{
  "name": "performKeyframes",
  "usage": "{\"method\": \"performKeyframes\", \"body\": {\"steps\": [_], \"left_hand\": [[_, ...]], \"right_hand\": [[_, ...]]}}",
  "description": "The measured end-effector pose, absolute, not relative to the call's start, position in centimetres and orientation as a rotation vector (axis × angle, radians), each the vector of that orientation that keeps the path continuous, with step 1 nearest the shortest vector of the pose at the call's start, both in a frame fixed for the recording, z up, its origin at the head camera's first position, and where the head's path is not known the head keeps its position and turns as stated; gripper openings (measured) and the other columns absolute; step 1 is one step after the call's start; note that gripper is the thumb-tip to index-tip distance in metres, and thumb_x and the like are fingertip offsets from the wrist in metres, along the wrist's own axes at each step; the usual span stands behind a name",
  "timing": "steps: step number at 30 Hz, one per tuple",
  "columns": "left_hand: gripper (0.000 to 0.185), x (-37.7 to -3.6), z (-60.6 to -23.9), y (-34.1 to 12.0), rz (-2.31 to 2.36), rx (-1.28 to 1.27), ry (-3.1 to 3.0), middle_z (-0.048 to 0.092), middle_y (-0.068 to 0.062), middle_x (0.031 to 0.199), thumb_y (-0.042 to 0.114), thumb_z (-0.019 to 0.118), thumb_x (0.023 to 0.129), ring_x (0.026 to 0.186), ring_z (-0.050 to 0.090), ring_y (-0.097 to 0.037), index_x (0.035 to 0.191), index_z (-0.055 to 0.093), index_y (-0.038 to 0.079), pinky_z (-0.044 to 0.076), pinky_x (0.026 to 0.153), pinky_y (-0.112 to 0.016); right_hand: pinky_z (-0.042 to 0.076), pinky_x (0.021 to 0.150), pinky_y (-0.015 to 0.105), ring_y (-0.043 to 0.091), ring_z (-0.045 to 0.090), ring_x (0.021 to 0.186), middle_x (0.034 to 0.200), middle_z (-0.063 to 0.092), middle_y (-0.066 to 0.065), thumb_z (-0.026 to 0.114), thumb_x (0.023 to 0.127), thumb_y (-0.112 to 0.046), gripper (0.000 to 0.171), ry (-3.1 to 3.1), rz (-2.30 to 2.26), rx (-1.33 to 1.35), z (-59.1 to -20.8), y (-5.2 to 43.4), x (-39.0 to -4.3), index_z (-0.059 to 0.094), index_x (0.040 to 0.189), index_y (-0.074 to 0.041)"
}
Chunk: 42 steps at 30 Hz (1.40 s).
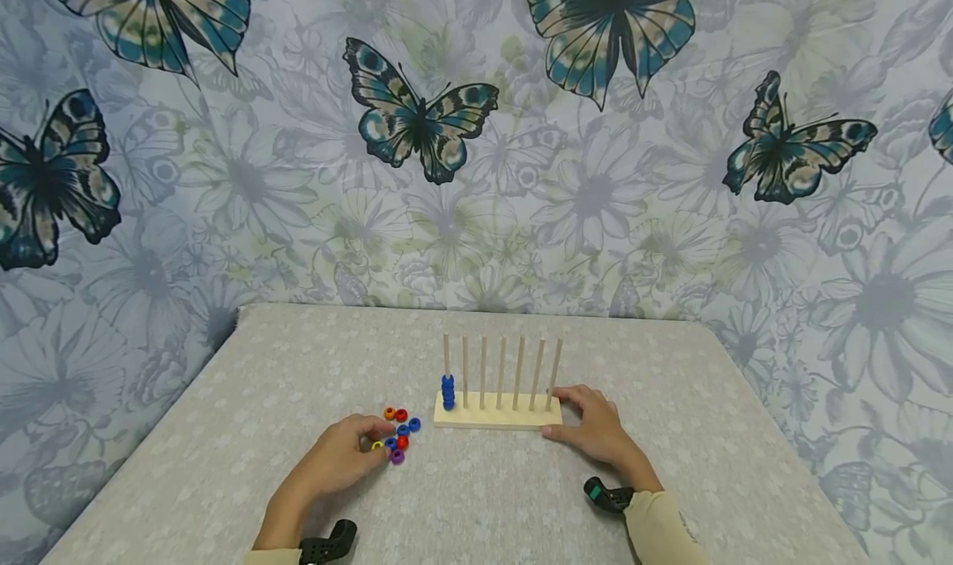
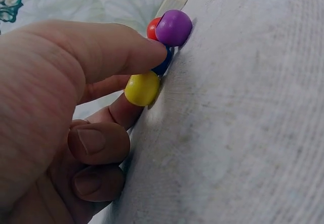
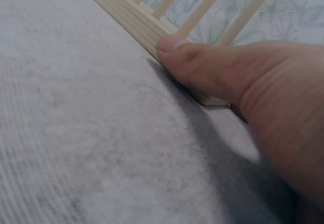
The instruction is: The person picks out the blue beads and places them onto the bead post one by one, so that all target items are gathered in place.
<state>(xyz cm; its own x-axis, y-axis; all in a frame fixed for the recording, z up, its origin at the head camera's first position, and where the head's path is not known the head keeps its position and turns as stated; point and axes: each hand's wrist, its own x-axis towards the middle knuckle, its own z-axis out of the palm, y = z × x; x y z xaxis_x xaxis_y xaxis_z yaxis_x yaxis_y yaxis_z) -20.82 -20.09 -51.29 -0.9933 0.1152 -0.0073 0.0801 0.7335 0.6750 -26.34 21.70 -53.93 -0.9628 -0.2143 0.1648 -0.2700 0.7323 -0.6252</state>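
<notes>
A wooden peg stand (image 1: 495, 418) has a row of upright rods; several blue beads (image 1: 448, 393) are stacked on its leftmost rod. My right hand (image 1: 596, 428) grips the right end of its base, with the thumb (image 3: 187, 57) along the front edge. My left hand (image 1: 338, 457) reaches into a group of loose beads, thumb and index finger apart around them. A yellow bead (image 2: 142, 88) lies between those fingers, and a dark blue bead (image 2: 164, 62) is partly hidden by the thumb tip. Just beyond the thumb are a purple bead (image 2: 173, 28) and a red bead (image 2: 152, 29).
Farther from the left hand lie an orange bead (image 1: 390, 414), another red bead (image 1: 402, 414) and a blue bead (image 1: 414, 424). A pale patterned cloth (image 1: 491, 499) covers the table. Behind it rises a wall with butterflies (image 1: 420, 122).
</notes>
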Motion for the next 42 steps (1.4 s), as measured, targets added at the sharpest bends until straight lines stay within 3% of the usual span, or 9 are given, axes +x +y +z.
{"method": "performKeyframes", "body": {"steps": [11,15,20,42], "left_hand": [[0.025,-20.92,-51.19,-19.93,1.081,0.144,2.888,0.068,0.007,0.102,0.020,0.081,0.083,0.086,0.056,-0.011,0.106,0.074,0.027,0.048,0.076,-0.032],[0.026,-20.83,-51.42,-19.94,1.091,0.138,2.878,0.069,0.007,0.103,0.019,0.081,0.083,0.096,0.062,-0.013,0.106,0.074,0.027,0.053,0.085,-0.041],[0.027,-20.91,-51.56,-19.89,1.095,0.159,2.890,0.071,0.008,0.105,0.016,0.081,0.082,0.109,0.065,-0.017,0.106,0.074,0.024,0.051,0.097,-0.050],[0.018,-21.08,-51.23,-20.00,1.091,0.149,2.880,0.067,0.008,0.098,0.021,0.082,0.083,0.085,0.056,-0.011,0.098,0.073,0.027,0.048,0.076,-0.032]], "right_hand": [[0.030,0.106,0.052,0.025,0.051,0.126,0.132,0.061,-0.001,0.082,0.074,-0.059,0.073,-2.857,1.051,0.385,-53.89,21.73,-26.26,0.060,0.136,-0.027],[0.030,0.106,0.052,0.025,0.051,0.126,0.131,0.062,-0.002,0.082,0.074,-0.059,0.072,-2.860,1.053,0.381,-53.92,21.74,-26.15,0.061,0.135,-0.028],[0.030,0.105,0.052,0.026,0.051,0.127,0.131,0.062,-0.001,0.082,0.074,-0.058,0.072,-2.853,1.057,0.381,-53.82,21.76,-25.98,0.061,0.135,-0.027],[0.030,0.105,0.052,0.026,0.051,0.125,0.131,0.062,0.000,0.083,0.074,-0.055,0.072,-2.842,1.079,0.385,-53.33,21.47,-25.88,0.061,0.135,-0.025]]}}
